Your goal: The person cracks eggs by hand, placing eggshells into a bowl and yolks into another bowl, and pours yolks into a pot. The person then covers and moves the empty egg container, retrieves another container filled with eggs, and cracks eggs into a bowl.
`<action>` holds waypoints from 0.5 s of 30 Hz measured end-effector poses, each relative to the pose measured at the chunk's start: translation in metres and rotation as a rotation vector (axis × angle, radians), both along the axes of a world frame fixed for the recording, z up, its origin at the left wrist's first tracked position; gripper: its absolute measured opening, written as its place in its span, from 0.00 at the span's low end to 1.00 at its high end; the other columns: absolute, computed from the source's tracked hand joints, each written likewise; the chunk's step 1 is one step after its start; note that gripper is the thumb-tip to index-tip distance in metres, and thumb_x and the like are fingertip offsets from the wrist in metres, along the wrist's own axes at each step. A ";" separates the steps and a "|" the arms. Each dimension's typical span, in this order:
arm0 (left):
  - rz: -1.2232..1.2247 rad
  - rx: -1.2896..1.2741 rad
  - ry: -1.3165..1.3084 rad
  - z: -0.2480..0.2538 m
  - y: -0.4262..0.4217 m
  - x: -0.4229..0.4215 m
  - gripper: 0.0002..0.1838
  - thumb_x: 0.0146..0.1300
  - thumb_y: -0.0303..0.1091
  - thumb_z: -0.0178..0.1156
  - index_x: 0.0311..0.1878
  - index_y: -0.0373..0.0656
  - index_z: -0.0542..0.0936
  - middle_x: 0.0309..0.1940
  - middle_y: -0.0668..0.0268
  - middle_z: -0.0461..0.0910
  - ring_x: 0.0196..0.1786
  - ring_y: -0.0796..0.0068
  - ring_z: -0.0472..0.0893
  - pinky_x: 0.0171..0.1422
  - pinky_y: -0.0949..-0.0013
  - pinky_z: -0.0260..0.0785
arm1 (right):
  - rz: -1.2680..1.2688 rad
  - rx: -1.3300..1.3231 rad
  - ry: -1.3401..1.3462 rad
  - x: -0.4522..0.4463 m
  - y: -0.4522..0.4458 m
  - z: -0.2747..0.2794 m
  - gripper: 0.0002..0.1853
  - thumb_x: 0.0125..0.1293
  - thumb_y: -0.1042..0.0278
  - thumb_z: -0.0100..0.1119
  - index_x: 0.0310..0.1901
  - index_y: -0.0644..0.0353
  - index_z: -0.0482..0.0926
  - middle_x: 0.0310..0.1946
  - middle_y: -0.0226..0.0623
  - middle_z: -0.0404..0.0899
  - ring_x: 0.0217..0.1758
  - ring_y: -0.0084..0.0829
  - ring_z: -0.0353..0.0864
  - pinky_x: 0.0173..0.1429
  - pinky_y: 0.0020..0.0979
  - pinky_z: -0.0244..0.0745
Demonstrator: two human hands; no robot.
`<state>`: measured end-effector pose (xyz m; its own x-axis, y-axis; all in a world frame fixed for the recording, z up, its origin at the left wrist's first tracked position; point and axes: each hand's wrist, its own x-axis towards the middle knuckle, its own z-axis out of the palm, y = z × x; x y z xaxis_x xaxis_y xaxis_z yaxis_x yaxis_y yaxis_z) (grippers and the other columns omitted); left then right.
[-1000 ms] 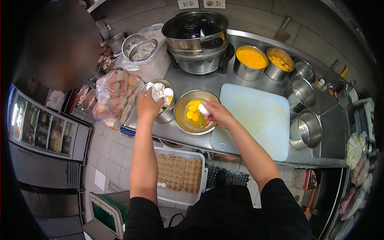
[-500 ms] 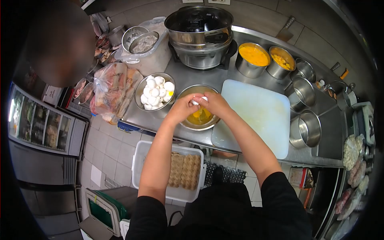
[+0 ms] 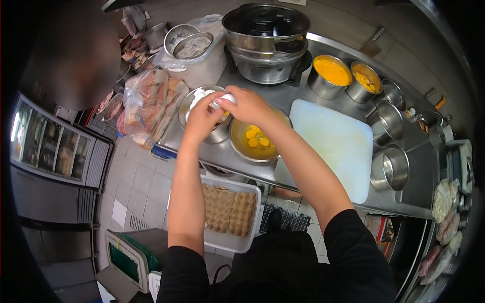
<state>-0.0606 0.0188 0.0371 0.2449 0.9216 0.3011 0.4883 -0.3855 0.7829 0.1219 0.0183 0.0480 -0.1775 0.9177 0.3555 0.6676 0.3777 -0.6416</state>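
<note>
My left hand (image 3: 201,117) and my right hand (image 3: 248,105) meet over a steel bowl of white eggshells (image 3: 198,97). White eggshell (image 3: 228,99) shows between the fingers of both hands. The fingers hide part of it, so I cannot tell whether it is one piece or two. Just to the right, below my right wrist, a larger steel bowl (image 3: 236,146) holds several yolks (image 3: 258,139) in clear egg white. My right forearm covers part of that bowl's rim.
A white cutting board (image 3: 333,151) lies to the right. Behind stand pots of yellow egg (image 3: 331,70) and a large steamer pot (image 3: 265,63). Bagged meat (image 3: 146,101) is at the left. Egg trays (image 3: 230,212) sit in a white bin below the counter edge.
Both hands have moved left with the eggshell, from above the yolk bowl to above the eggshell bowl. The yolks are now in plainer view. The camera view has shifted slightly.
</note>
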 end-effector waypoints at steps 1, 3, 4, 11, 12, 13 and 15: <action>0.032 -0.002 0.108 0.008 -0.004 -0.015 0.22 0.61 0.36 0.68 0.59 0.46 0.82 0.47 0.66 0.84 0.33 0.77 0.75 0.43 0.73 0.72 | -0.049 -0.032 -0.073 -0.010 0.002 -0.001 0.32 0.68 0.37 0.56 0.60 0.58 0.76 0.51 0.51 0.82 0.53 0.51 0.82 0.59 0.47 0.75; 0.065 0.022 0.118 0.002 -0.006 -0.055 0.22 0.62 0.38 0.68 0.60 0.45 0.81 0.46 0.67 0.84 0.32 0.78 0.75 0.42 0.73 0.72 | -0.048 -0.035 0.040 -0.020 -0.001 -0.013 0.32 0.68 0.38 0.56 0.61 0.57 0.76 0.53 0.50 0.81 0.52 0.49 0.83 0.59 0.47 0.75; 0.088 0.051 0.125 -0.002 -0.012 -0.074 0.22 0.64 0.40 0.68 0.60 0.45 0.81 0.44 0.67 0.85 0.32 0.79 0.75 0.41 0.74 0.71 | -0.058 -0.035 0.148 -0.025 -0.007 -0.015 0.31 0.68 0.39 0.57 0.63 0.56 0.76 0.54 0.49 0.81 0.52 0.47 0.83 0.59 0.47 0.75; 0.508 -0.282 -0.240 -0.112 -0.141 -0.241 0.15 0.71 0.39 0.62 0.55 0.42 0.82 0.40 0.69 0.83 0.32 0.82 0.75 0.38 0.76 0.68 | 0.230 -0.421 0.595 -0.090 -0.155 -0.175 0.06 0.66 0.70 0.58 0.42 0.58 0.79 0.39 0.35 0.83 0.37 0.31 0.82 0.42 0.32 0.75; 0.513 -0.404 -0.243 -0.157 -0.160 -0.267 0.14 0.72 0.39 0.61 0.54 0.41 0.82 0.39 0.69 0.83 0.32 0.81 0.76 0.38 0.76 0.69 | 0.272 -0.536 0.488 -0.110 -0.172 -0.211 0.06 0.64 0.71 0.58 0.42 0.57 0.79 0.39 0.35 0.83 0.38 0.33 0.82 0.43 0.32 0.76; 0.512 -0.529 -0.251 -0.201 -0.178 -0.289 0.14 0.72 0.38 0.60 0.54 0.41 0.82 0.39 0.69 0.83 0.33 0.80 0.77 0.38 0.75 0.70 | 0.309 -0.649 0.376 -0.129 -0.189 -0.247 0.06 0.63 0.72 0.58 0.41 0.56 0.80 0.39 0.35 0.84 0.39 0.35 0.83 0.43 0.33 0.76; 0.497 -0.763 -0.128 -0.273 -0.207 -0.311 0.14 0.71 0.38 0.60 0.53 0.40 0.82 0.40 0.66 0.84 0.34 0.80 0.79 0.39 0.73 0.73 | 0.325 -0.783 0.198 -0.176 -0.219 -0.306 0.10 0.62 0.73 0.57 0.45 0.53 0.81 0.40 0.36 0.84 0.43 0.40 0.84 0.46 0.37 0.78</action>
<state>-0.3712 -0.1886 -0.2362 -0.2263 0.8718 -0.4345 0.3519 0.4891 0.7981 -0.0542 -0.2010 -0.2579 -0.4752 0.8254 -0.3047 0.4521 -0.0681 -0.8894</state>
